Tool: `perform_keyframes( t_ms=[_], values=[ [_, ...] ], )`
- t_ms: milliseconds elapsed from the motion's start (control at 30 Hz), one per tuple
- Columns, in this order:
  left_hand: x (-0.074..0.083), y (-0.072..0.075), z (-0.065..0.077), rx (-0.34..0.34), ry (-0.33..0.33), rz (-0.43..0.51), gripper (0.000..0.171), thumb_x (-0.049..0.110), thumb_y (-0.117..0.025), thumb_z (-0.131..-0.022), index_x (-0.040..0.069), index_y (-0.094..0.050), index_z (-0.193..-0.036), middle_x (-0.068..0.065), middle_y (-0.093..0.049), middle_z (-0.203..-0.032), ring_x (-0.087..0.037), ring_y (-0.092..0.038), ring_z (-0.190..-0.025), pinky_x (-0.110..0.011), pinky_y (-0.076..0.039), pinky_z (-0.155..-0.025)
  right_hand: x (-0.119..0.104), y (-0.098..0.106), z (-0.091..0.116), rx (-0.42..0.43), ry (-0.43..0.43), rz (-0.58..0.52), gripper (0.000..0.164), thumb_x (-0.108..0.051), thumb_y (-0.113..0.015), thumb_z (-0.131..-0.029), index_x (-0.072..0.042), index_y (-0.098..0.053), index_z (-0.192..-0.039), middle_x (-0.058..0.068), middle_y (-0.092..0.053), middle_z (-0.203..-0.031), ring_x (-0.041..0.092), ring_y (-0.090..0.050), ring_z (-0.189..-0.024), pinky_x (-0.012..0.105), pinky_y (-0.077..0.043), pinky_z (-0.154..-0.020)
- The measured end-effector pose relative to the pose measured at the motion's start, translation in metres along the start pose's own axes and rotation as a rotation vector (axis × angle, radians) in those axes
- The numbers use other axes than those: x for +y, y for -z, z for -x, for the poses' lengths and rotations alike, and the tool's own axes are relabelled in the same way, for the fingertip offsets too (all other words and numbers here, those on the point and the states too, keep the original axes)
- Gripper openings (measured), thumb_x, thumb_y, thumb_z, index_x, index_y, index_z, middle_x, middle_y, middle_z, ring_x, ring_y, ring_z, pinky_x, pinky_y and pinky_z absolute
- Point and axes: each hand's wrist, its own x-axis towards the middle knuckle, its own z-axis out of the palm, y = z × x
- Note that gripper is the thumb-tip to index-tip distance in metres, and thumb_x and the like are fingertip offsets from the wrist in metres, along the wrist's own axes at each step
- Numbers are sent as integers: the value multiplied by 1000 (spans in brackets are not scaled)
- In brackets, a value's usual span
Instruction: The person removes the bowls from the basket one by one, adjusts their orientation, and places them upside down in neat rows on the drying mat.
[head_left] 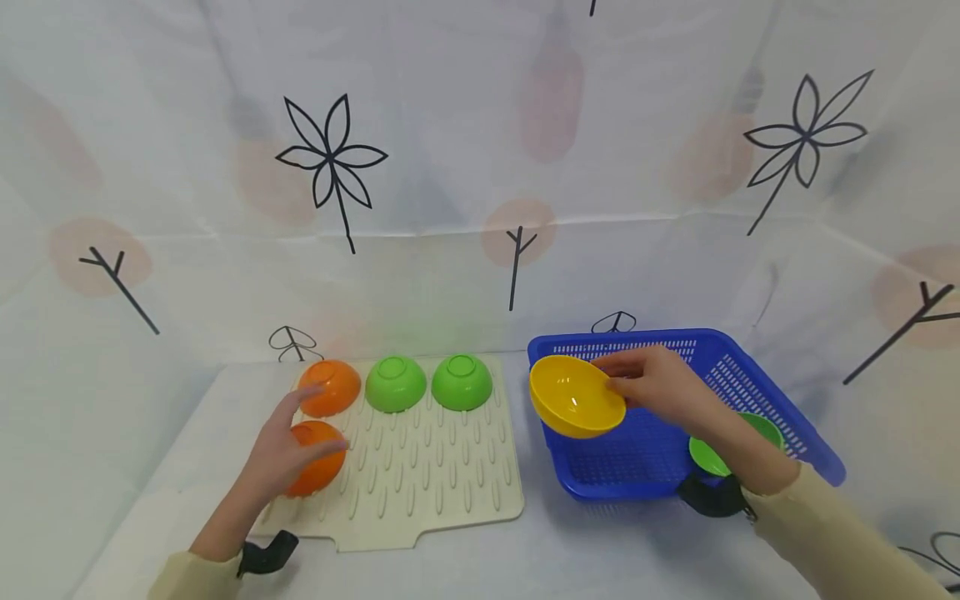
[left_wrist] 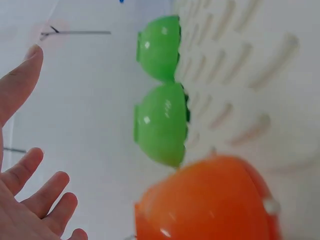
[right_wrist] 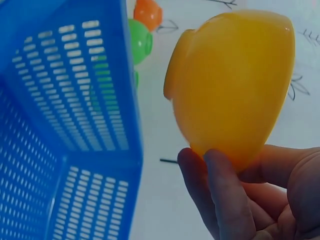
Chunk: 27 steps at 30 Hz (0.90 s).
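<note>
Foot (right_wrist: pixel 176 66) of yellow bowl (right_wrist: pixel 235 85) in right-wrist view, inside (head_left: pixel 573 404) in head view.

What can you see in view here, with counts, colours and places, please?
Tabletop: 1, white, beneath
Backdrop: 1, white, patterned, behind
Mat: 1, cream, tabletop's left
Basket: 1, blue, tabletop's right
Orange bowls: 2, orange, mat's left side
Green bowls: 3, green, two along mat's back, one inside basket
Yellow bowl: 1, yellow, in right hand
Wrist cameras: 2, black, one per wrist
Sleeves: 2, cream, both forearms
Right hand: 1, bare, near basket
Left hand: 1, bare, near orange bowls
</note>
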Motion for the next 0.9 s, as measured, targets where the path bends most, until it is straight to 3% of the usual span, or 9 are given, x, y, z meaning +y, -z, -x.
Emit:
perform_keyframes(
  t_ms=[400,600,900],
  values=[
    [59,-33,1,-83,-235,122,73,35,-86,-78,24,-51,-141,-4,-48,-147,-34,-39,-137,-67,-32,-106,-10,-32,0,4,47,-59,31,-7,-65,-95,-1,-67,-125,17,-68,-116,23,-70,-90,36,-60,-75],
    [78,-52,2,-171,-238,176,75,38,-86,-78,27,-51,-143,-1,-52,-145,-30,-45,-134,-67,-33,-106,-15,-49,-3,-10,56,-84,29,-5,-65,-94,-2,-69,-123,15,-69,-114,24,-70,-91,34,-61,-73],
    [98,-73,7,-302,-211,280,75,37,-85,-79,25,-48,-144,1,-50,-145,-27,-41,-137,-66,-27,-111,-18,-77,-8,-6,49,-132,27,-2,-66,-93,-7,-72,-118,9,-70,-109,21,-70,-90,32,-61,-71]
  ],
)
